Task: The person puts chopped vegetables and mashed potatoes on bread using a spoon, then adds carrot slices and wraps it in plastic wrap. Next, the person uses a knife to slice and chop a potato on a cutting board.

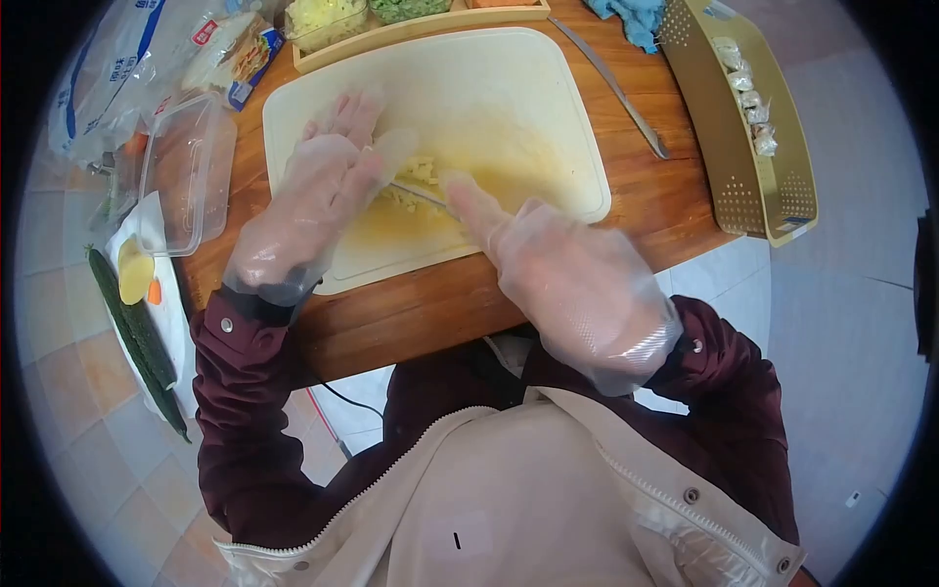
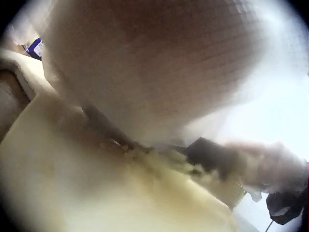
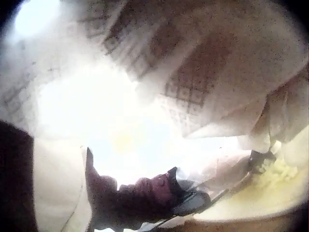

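A knife (image 1: 419, 194) lies low over the cream cutting board (image 1: 509, 78), among pale yellow chopped bits (image 1: 423, 171). My right hand (image 1: 577, 274), in a clear plastic glove, grips its handle, with the index finger stretched toward the blade. My left hand (image 1: 313, 196), gloved too, is at the board's left side with its fingers fairly straight; the thumb side is close to the blade's far end. In the left wrist view the yellow bits (image 2: 154, 164) lie below the blurred left hand. Glare washes out much of the right wrist view, where yellow bits (image 3: 277, 174) show at the right.
A wooden tray (image 1: 421, 34) of chopped vegetables stands behind the board. Right of it lie a second knife (image 1: 616, 88), a blue cloth (image 1: 631, 20) and a perforated basket (image 1: 758, 186) with wrapped pieces. At left are a clear plastic container (image 1: 186, 176), bread (image 1: 225, 54) and cucumbers (image 1: 137, 333).
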The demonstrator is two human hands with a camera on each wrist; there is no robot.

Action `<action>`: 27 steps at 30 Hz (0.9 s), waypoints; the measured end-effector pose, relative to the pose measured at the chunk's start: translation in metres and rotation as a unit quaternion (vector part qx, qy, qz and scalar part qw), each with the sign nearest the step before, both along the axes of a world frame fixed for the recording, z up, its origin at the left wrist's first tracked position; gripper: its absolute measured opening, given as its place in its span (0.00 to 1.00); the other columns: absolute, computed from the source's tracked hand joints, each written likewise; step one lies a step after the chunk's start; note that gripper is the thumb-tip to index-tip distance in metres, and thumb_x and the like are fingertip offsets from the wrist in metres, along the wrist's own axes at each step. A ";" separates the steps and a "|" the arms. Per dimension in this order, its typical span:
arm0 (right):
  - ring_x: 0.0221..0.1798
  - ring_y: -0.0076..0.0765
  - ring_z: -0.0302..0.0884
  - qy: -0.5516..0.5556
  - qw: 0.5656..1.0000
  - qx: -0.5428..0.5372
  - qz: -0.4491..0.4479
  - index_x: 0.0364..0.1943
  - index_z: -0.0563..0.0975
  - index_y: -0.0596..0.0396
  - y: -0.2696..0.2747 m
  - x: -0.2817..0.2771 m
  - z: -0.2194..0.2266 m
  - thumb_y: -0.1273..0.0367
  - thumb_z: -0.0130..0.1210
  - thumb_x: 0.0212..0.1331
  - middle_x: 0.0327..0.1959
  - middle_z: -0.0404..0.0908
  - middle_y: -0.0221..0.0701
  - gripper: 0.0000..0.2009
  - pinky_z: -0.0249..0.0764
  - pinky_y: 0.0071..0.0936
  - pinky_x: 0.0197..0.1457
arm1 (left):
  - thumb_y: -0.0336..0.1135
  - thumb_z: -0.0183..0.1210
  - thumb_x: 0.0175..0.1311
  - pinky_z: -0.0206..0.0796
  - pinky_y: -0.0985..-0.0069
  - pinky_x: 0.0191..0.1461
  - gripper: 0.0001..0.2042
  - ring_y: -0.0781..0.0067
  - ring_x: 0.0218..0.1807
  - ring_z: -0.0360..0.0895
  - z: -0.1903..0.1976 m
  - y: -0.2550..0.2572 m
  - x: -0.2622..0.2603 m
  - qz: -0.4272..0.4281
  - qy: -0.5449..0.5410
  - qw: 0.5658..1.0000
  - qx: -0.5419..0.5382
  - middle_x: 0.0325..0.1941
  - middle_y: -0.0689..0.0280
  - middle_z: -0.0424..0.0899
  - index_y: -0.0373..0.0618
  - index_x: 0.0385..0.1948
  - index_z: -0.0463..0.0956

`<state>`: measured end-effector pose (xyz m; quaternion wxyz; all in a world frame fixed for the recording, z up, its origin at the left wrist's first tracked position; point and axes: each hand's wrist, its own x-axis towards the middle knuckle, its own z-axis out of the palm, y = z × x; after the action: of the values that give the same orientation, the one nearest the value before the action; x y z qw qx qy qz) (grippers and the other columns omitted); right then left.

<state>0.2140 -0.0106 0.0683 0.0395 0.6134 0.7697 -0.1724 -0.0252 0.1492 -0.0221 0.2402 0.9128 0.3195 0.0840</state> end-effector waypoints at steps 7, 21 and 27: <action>0.35 0.46 0.83 0.094 0.995 -0.006 -0.019 0.82 0.56 0.51 -0.010 0.007 -0.020 0.73 0.51 0.67 0.34 0.78 0.42 0.37 0.80 0.41 0.31 | 0.49 0.37 0.86 0.25 0.51 0.88 0.26 0.46 0.89 0.38 0.013 -0.002 0.003 -0.015 0.034 0.999 0.014 0.89 0.54 0.48 0.48 0.72 0.75; 0.41 0.58 0.87 0.150 0.988 -0.046 -0.009 0.80 0.58 0.55 -0.010 -0.009 -0.028 0.78 0.50 0.65 0.38 0.81 0.50 0.36 0.83 0.47 0.38 | 0.49 0.39 0.83 0.29 0.45 0.87 0.26 0.38 0.88 0.42 0.000 -0.002 -0.008 0.009 0.036 0.998 0.045 0.87 0.49 0.53 0.51 0.73 0.74; 0.36 0.49 0.84 0.150 0.989 0.010 -0.008 0.80 0.61 0.52 0.000 0.002 0.003 0.75 0.49 0.67 0.35 0.80 0.44 0.34 0.83 0.43 0.37 | 0.49 0.39 0.82 0.27 0.43 0.86 0.26 0.37 0.88 0.42 -0.005 0.009 -0.015 0.007 0.028 0.999 0.024 0.88 0.50 0.52 0.53 0.74 0.72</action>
<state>0.2161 -0.0110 0.0710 -0.0840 0.5874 0.7633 -0.2554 -0.0406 0.1578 -0.0272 0.2087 0.9180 0.3304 0.0677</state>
